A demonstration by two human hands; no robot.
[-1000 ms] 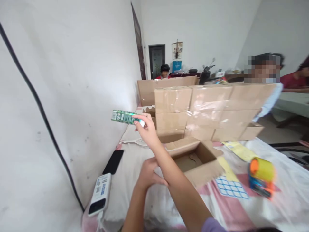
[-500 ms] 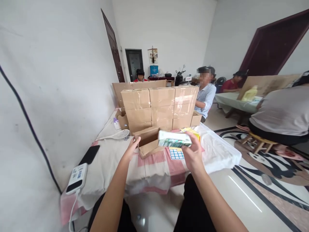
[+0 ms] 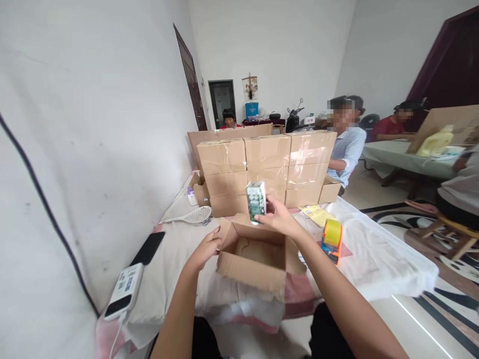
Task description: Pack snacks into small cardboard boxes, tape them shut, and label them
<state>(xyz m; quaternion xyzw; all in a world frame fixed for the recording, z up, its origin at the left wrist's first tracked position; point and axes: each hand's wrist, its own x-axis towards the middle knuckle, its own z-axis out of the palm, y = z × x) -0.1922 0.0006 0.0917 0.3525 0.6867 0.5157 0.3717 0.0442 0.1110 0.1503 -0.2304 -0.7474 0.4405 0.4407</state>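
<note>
The right hand (image 3: 275, 215) is closed on a small green box (image 3: 255, 202), thumb on the near face and fingers behind it. The small green box stands nearly upright in the air above the far side of an open cardboard box (image 3: 250, 269), apart from it. The left hand (image 3: 206, 248) is at the left flap of the open cardboard box, its fingers partly bent and touching the cardboard; I cannot tell whether it grips the flap or only rests on it. The open cardboard box sits on the worktop (image 3: 381, 254), which is covered by a pink and white cloth, with its top open and its near flap folded outward.

Just beyond it, on the far side, rises a wall of taped cardboard boxes (image 3: 226, 172). To the right lie a yellow sheet (image 3: 316, 215) and, nearer, a tape dispenser (image 3: 332, 239) with a yellow roll and orange edges. To the left is a white racket (image 3: 198, 215) with a perforated head; nearer along the left edge are a black phone (image 3: 148, 248) and a white power bank (image 3: 125, 289) with a cable. Far right, beyond the stacked boxes, a person in a light blue shirt (image 3: 348, 144) sits.
</note>
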